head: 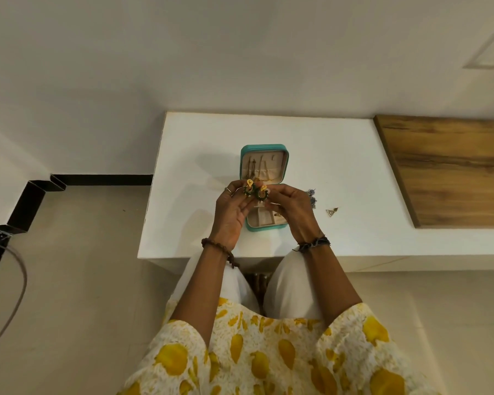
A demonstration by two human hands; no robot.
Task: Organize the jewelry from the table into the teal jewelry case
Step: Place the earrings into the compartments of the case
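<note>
White tabletop [200, 155] at frame centre bears the open teal jewelry case [264, 148], some pieces already hung in its lid, while green-and-gold earrings [255, 192] are pinched above it by left hand [231, 212] and right hand [290, 208] — a triangular earring [331, 212] and bluish pieces [312, 196] right of centre are judged still unplaced.
</note>
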